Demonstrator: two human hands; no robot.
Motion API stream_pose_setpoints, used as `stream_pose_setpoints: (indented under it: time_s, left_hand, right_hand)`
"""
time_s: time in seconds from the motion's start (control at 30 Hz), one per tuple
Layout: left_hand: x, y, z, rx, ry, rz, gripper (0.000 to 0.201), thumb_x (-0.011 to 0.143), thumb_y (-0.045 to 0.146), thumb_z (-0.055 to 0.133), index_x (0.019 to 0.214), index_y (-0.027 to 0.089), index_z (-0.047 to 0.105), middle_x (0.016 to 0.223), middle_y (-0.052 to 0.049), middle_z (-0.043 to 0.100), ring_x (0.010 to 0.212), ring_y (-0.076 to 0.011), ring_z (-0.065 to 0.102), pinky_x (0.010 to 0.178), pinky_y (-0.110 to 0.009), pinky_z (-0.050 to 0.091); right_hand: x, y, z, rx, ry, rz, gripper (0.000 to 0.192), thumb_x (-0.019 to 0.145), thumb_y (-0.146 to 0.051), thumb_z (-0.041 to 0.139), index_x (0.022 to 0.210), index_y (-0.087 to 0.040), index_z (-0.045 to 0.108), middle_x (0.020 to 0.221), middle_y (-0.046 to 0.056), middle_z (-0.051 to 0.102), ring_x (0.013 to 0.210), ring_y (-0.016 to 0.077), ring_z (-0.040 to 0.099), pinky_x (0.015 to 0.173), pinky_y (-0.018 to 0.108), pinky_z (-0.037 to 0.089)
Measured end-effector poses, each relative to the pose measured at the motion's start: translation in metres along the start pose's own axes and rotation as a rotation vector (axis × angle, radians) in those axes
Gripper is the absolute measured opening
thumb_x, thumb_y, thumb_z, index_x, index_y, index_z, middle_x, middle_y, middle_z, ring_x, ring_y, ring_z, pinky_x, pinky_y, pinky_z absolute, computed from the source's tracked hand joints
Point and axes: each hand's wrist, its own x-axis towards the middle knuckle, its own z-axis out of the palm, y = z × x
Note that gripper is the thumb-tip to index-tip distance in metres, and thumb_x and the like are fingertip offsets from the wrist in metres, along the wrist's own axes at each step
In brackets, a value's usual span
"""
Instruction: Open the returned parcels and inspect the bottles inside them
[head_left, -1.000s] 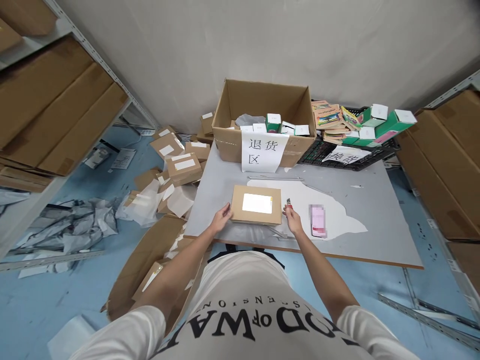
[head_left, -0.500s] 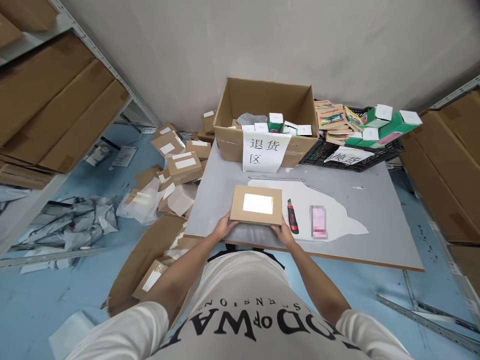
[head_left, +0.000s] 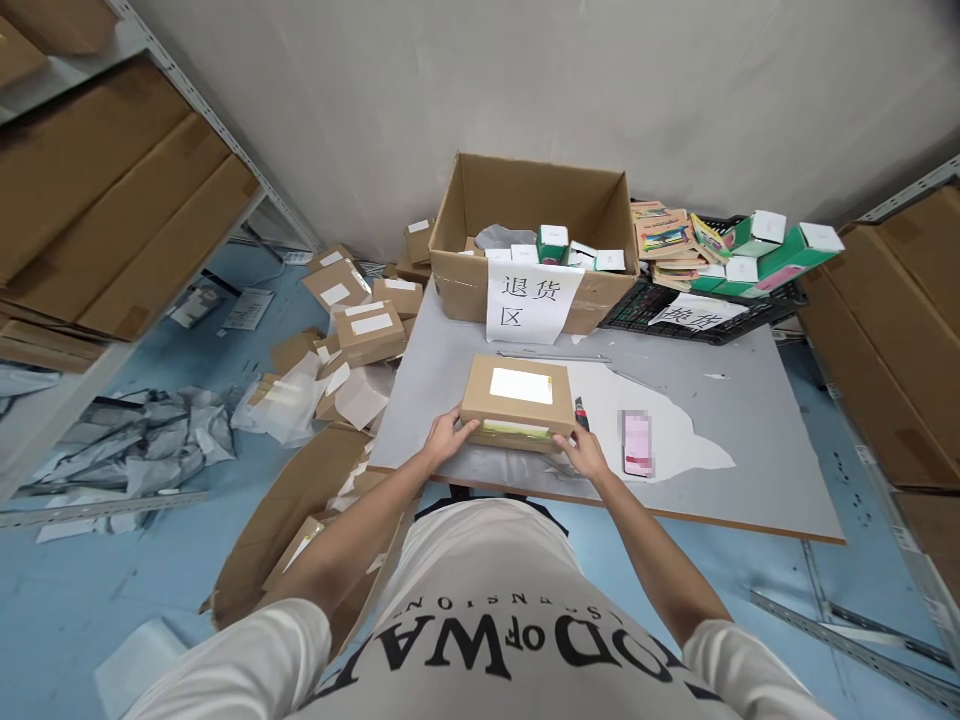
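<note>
Flat cardboard parcel (head_left: 517, 402) with white label on top, at near edge of grey surface (head_left: 750, 450), near side tilted up. Left hand (head_left: 444, 438) clasps near-left corner; right hand (head_left: 583, 452) clasps near-right corner (both grips closed on parcel). Box cutter (head_left: 579, 409) just right of parcel, mostly hidden behind it. Step in hand, judging by pose: lifting or turning parcel. Next move calls for firm two-handed hold, clear of cutter.
</note>
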Motion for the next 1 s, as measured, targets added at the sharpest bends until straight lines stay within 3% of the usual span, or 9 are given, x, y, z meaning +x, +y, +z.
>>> stream_pose_setpoints:
  time_s: [0.2,0.43,0.67,1.0]
  left_hand:
    - [0.018,0.042,-0.018,0.216,0.042,-0.044,0.051,0.081,0.059,0.048,0.086,0.013,0.071,0.068,-0.003,0.065,0.065,-0.0165,0.056,0.058,-0.024,0.039]
    - [0.034,0.047,-0.012,0.327,0.035,-0.192,0.053,0.077,0.064,0.049,0.056,0.017,0.061,0.049,0.002,0.045,0.053,-0.0123,0.042,0.051,-0.023,0.027]
    - [0.046,0.036,-0.006,0.379,-0.011,-0.265,0.053,0.075,0.065,0.051,0.047,0.02,0.053,0.048,0.0,0.045,0.054,-0.0144,0.046,0.051,-0.025,0.026]
    - [0.057,0.038,-0.009,0.373,-0.061,-0.331,0.055,0.074,0.069,0.051,0.056,0.019,0.066,0.056,-0.004,0.061,0.064,-0.0191,0.059,0.053,-0.025,0.032]
  right_hand:
    - [0.014,-0.023,-0.039,-0.185,0.035,0.009,0.044,0.083,-0.056,0.047,0.088,-0.018,0.067,0.068,0.005,0.067,0.064,0.0188,0.059,0.06,0.026,0.038]
    - [0.031,-0.022,-0.042,-0.249,-0.016,0.031,0.054,0.083,-0.065,0.04,0.053,-0.021,0.049,0.054,0.003,0.054,0.053,0.0144,0.047,0.053,0.025,0.03]
    - [0.045,-0.011,-0.032,-0.178,-0.082,0.087,0.058,0.081,-0.067,0.043,0.046,-0.021,0.045,0.052,0.003,0.054,0.053,0.0143,0.048,0.056,0.026,0.033]
    - [0.052,-0.007,-0.034,-0.049,-0.116,0.182,0.058,0.074,-0.072,0.048,0.048,-0.02,0.044,0.05,0.001,0.054,0.05,0.0128,0.047,0.053,0.025,0.034]
